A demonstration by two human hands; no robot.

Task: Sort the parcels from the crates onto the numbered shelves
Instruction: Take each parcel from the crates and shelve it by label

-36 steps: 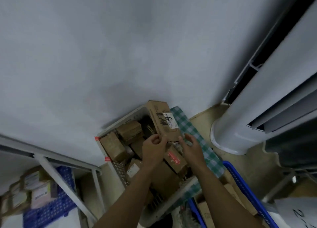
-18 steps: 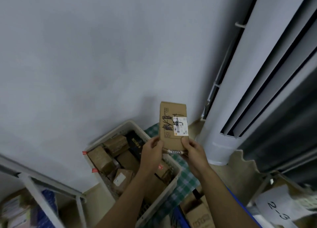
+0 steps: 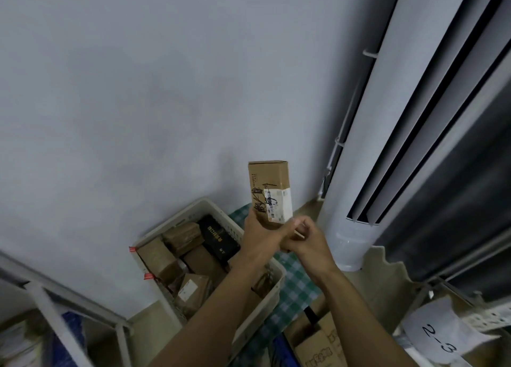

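Observation:
A slim brown cardboard parcel [image 3: 269, 184] with a white barcode label and black scribbles stands upright above the crate. My left hand [image 3: 258, 236] grips its lower end. My right hand [image 3: 307, 242] is curled shut just right of the parcel's bottom corner, with a thin pale pen showing between its fingers. Below them, a white plastic crate [image 3: 177, 220] holds several brown parcels and a black box [image 3: 218, 236]. A paper shelf label reading 2-3 [image 3: 439, 339] hangs at the lower right.
A tall white floor air conditioner [image 3: 373, 145] stands at the right against the grey wall. A green checked cloth [image 3: 296, 283] lies under the crate. A blue crate with a cardboard box [image 3: 318, 344] sits below. A white metal shelf frame [image 3: 55, 319] is at the lower left.
The parcel has come up out of the white crate and turned upright. My right hand has let go of it and curled shut beside it; my left hand alone holds it now.

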